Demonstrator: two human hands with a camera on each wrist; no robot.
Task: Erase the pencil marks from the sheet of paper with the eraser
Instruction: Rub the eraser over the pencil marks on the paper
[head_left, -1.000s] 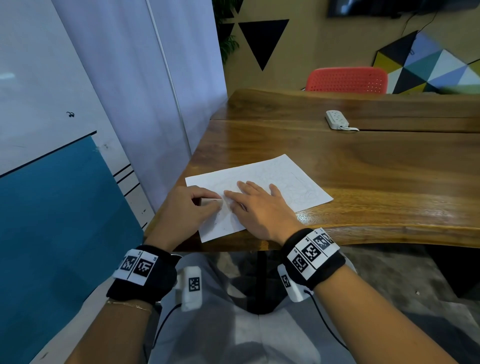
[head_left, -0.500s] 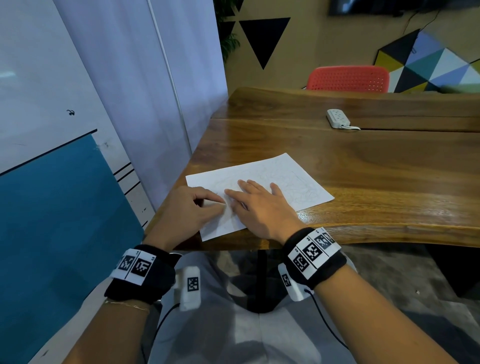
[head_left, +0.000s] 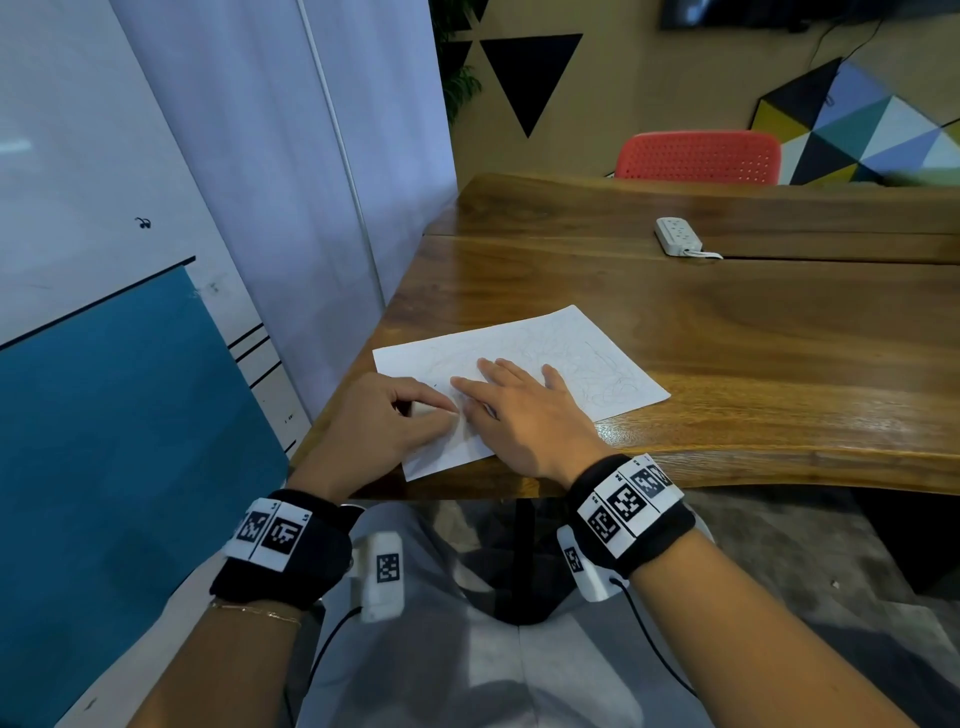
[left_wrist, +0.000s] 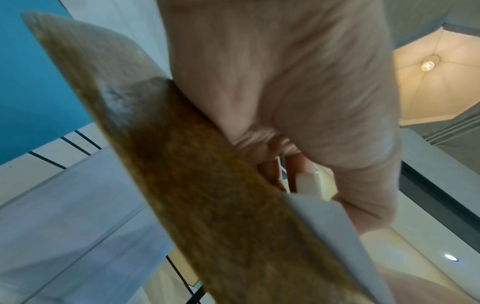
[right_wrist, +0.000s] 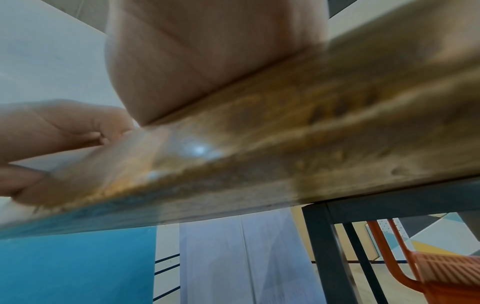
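The left hand (head_left: 384, 421) pinches a small white eraser (head_left: 423, 409) between thumb and curled fingers, and presses it on the sheet of paper (head_left: 561, 353) near the lower left part of the sheet, in the centre of the head view. In the left wrist view the eraser (left_wrist: 307, 183) shows as a pale block under the fingers, just above the paper edge (left_wrist: 327, 222). The right hand (head_left: 524, 410) lies flat on the sheet with straight fingers spread, it holds nothing and touches the paper just right of the eraser

The sheet lies near the front left corner of a wooden table (head_left: 753, 364), and its near corner reaches the table edge. Faint pencil scribbles (head_left: 608, 374) cover the right half of the sheet; under the 2 hands the marks are hidden. In the upper right of the frame a white power strip (head_left: 678, 236) lies on the table, well apart from the paper, and behind it stands a red chair (head_left: 698, 156). At the left stands a white and blue wall panel (head_left: 130, 389)

The right wrist view is blurred; it shows mostly the table edge (right_wrist: 259, 164) and the palm (right_wrist: 194, 51) on it
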